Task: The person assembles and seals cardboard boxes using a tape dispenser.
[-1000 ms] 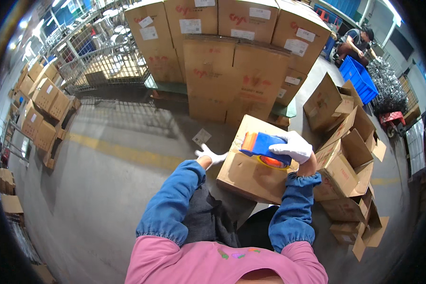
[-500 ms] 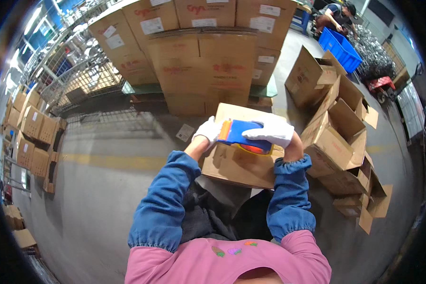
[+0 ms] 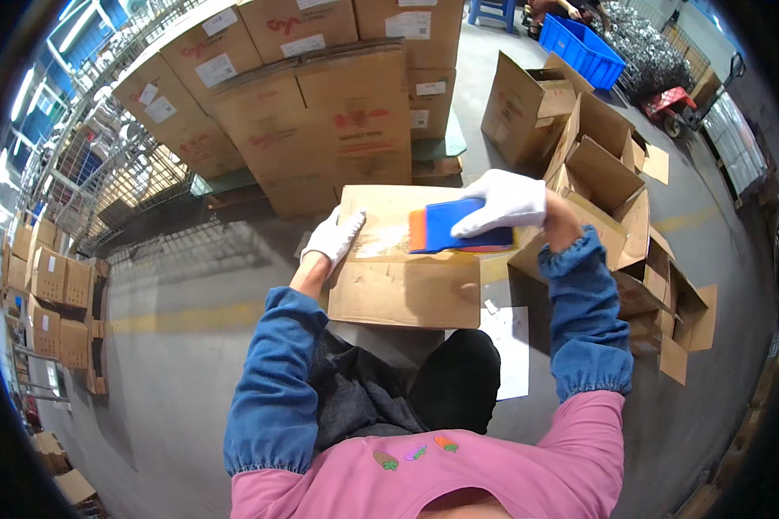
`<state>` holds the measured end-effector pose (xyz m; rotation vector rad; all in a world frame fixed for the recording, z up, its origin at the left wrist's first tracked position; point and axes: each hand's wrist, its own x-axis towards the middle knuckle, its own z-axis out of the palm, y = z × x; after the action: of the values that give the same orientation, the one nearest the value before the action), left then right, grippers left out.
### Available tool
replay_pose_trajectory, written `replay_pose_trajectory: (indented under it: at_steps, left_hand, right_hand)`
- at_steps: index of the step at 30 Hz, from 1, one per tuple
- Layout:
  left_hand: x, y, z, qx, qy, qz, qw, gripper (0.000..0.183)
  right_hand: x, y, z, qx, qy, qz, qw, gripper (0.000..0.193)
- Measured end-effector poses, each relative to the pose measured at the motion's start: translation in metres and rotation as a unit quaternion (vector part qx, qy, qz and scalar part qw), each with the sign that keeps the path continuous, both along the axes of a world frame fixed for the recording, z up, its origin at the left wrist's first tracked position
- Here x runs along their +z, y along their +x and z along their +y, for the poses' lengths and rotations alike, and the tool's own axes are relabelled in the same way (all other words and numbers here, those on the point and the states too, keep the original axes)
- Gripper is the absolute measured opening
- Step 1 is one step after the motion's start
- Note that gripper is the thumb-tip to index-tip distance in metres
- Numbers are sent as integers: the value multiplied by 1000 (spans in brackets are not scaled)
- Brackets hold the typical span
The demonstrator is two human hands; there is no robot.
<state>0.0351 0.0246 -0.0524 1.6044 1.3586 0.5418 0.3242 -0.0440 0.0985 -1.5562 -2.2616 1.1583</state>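
Observation:
A closed cardboard box [image 3: 389, 290] is in front of me, just beyond my knees. My right hand [image 3: 504, 208], in a white glove, grips a blue tape dispenser [image 3: 454, 227] with an orange front end. The dispenser is over the right part of the box top. A shiny strip of clear tape [image 3: 381, 242] lies across the middle of the lid, left of the dispenser. At the box's left edge rests my white-gloved left hand [image 3: 333, 236], its fingers stretched onto the top. The tape roll is mostly hidden by my right hand and the dispenser.
Stacked cartons [image 3: 320, 130] on a pallet rise beyond the box. Opened cartons [image 3: 597, 182] lie to the right. White paper [image 3: 512, 350] is on the floor by my knee. Further off are a blue crate [image 3: 580, 54], a wire cage [image 3: 112, 164] and a partly visible person.
The dispenser in my right hand has moved rightward over the box, away from my left hand. My left hand is now at the box's left edge. The whole view has shifted.

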Motion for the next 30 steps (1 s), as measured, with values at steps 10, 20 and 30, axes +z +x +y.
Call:
replay_pose_trajectory:
  at_steps: [10, 20, 30]
  left_hand:
    - [5, 8, -1, 27, -27, 3, 999, 62]
    - [4, 7, -3, 47, -11, 13, 999, 63]
    - [5, 5, -9, 66, -35, -16, 997, 65]
  right_hand:
    - [-20, 104, -58, -120, -64, -44, 990, 47]
    - [-177, 125, -87, -138, -118, 160, 970, 29]
    - [-247, 141, -87, -176, -102, 134, 970, 29]
